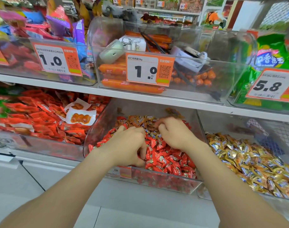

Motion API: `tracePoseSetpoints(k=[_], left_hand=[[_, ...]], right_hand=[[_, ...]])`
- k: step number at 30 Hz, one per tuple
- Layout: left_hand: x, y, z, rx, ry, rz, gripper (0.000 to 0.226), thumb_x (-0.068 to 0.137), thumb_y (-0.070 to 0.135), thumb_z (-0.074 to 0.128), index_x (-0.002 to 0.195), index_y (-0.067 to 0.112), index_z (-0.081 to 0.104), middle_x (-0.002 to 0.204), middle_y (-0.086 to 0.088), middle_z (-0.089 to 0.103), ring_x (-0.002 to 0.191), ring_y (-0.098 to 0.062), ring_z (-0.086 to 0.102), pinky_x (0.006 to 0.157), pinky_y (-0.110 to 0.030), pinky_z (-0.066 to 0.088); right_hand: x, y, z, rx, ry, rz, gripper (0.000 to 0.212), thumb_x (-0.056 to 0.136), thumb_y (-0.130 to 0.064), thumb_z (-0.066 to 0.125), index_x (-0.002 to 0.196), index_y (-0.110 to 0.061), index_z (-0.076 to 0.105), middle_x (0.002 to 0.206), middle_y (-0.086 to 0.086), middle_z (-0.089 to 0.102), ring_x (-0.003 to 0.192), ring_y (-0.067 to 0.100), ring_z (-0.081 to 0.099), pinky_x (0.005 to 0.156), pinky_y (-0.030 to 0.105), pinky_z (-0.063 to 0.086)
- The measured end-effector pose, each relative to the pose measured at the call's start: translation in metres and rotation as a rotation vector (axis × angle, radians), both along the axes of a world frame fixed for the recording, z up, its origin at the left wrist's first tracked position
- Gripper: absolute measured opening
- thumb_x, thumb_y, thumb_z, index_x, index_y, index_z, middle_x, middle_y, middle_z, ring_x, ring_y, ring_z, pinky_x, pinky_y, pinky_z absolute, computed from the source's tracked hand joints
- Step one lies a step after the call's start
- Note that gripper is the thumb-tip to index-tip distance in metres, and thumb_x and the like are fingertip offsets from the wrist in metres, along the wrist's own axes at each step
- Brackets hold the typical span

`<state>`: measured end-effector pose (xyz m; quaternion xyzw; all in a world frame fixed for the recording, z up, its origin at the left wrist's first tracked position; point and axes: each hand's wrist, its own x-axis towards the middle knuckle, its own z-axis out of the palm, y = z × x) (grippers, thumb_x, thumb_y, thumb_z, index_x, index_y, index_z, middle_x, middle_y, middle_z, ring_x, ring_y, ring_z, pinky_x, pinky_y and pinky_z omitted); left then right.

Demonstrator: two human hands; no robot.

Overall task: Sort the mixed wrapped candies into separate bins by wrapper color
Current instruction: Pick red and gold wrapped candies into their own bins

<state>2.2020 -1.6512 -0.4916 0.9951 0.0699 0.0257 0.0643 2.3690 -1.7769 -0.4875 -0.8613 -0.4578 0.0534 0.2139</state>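
From the head view, both hands dig in the middle bin (165, 180): the left hand (129, 145) curls narrowly into red candies (165, 159), the right hand (175, 133) pinches among gold candies (140, 120) beyond it; whether either holds one, I cannot tell. Scooping blindly could carry red pieces into the gold bin (249, 155) to its right.

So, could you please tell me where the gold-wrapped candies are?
Most fill the clear plastic bin at lower right, gold-wrapped candies; some lie behind the hands in the middle bin.

Shop: price tags (150, 70), snack bins (186, 96)
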Motion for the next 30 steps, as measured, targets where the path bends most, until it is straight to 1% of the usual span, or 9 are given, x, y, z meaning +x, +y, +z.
tracePoseSetpoints(k=[3,7,11,16,19,22,24,27,30], left_hand=[[-0.001,0.002,-0.005,-0.051,-0.058,0.009,0.012,0.079,0.046,0.081,0.081,0.034,0.079,0.097,0.017,0.048,0.098,-0.006,0.046,0.098,-0.043,0.037],[0.001,0.001,-0.004,-0.082,-0.018,0.04,0.032,0.069,0.064,0.085,0.081,0.036,0.079,0.099,0.017,0.048,0.1,-0.007,0.045,0.095,-0.041,0.034],[0.008,-0.003,-0.007,0.0,0.042,0.033,0.028,0.067,0.053,0.091,0.085,0.036,0.08,0.102,0.015,0.041,0.1,-0.011,0.038,0.099,-0.048,0.035],[0.005,0.005,-0.005,-0.17,0.007,0.026,0.027,0.074,0.054,0.085,0.083,0.033,0.072,0.1,0.015,0.047,0.1,-0.01,0.043,0.097,-0.046,0.031],[-0.002,0.016,0.003,-0.329,-0.072,0.092,0.025,0.091,0.047,0.066,0.085,0.026,0.054,0.091,0.008,0.057,0.094,-0.014,0.05,0.09,-0.041,0.037],[-0.006,0.024,0.008,-0.377,-0.145,0.211,0.028,0.087,0.051,0.044,0.08,0.024,0.044,0.079,-0.002,0.06,0.075,-0.027,0.058,0.063,-0.039,0.041],[-0.003,0.025,0.008,-0.3,-0.224,0.32,0.032,0.088,0.052,0.041,0.078,0.022,0.044,0.077,-0.005,0.06,0.072,-0.032,0.059,0.058,-0.037,0.04],[0.004,0.028,0.003,-0.142,-0.336,0.456,0.039,0.103,0.052,0.038,0.083,0.021,0.045,0.076,-0.003,0.058,0.074,-0.033,0.058,0.061,-0.038,0.041],[0.013,0.036,-0.004,-0.154,-0.397,0.47,0.033,0.108,0.044,0.042,0.089,0.017,0.049,0.079,-0.005,0.056,0.071,-0.034,0.056,0.062,-0.039,0.041]], right_hand=[[0.004,-0.008,0.004,-0.006,-0.014,-0.063,0.034,0.107,-0.021,0.041,0.096,-0.006,0.069,0.09,0.014,0.069,0.084,0.034,0.064,0.079,0.045,0.055],[0.006,-0.015,0.001,-0.063,-0.048,-0.119,0.029,0.099,-0.008,0.045,0.108,-0.018,0.071,0.098,0.006,0.072,0.092,0.032,0.068,0.083,0.045,0.058],[-0.001,-0.019,0.003,0.012,-0.009,-0.119,0.042,0.099,-0.01,0.041,0.122,-0.028,0.07,0.101,0.003,0.073,0.088,0.028,0.069,0.079,0.046,0.061],[-0.003,-0.028,-0.001,0.056,0.021,-0.083,0.049,0.098,0.001,0.038,0.128,-0.023,0.068,0.089,-0.003,0.069,0.076,0.022,0.067,0.069,0.038,0.059],[0.0,-0.029,0.003,0.063,-0.024,-0.133,0.058,0.09,0.003,0.039,0.133,-0.023,0.068,0.097,-0.005,0.069,0.092,0.025,0.067,0.083,0.042,0.059],[-0.001,-0.021,0.01,0.053,-0.064,-0.154,0.032,0.107,-0.024,0.044,0.131,-0.024,0.066,0.107,0.008,0.071,0.102,0.039,0.067,0.087,0.048,0.057],[0.0,-0.014,0.009,-0.018,-0.141,-0.091,0.031,0.111,-0.038,0.044,0.13,-0.025,0.064,0.116,0.009,0.071,0.11,0.039,0.066,0.088,0.048,0.056],[0.002,-0.003,0.001,-0.182,-0.26,0.065,0.029,0.109,-0.025,0.048,0.132,-0.031,0.065,0.127,0.004,0.069,0.116,0.032,0.066,0.088,0.049,0.057],[0.007,0.003,-0.003,-0.319,-0.194,0.182,0.044,0.107,-0.022,0.053,0.15,-0.035,0.052,0.144,0.003,0.06,0.13,0.031,0.058,0.098,0.051,0.055]])
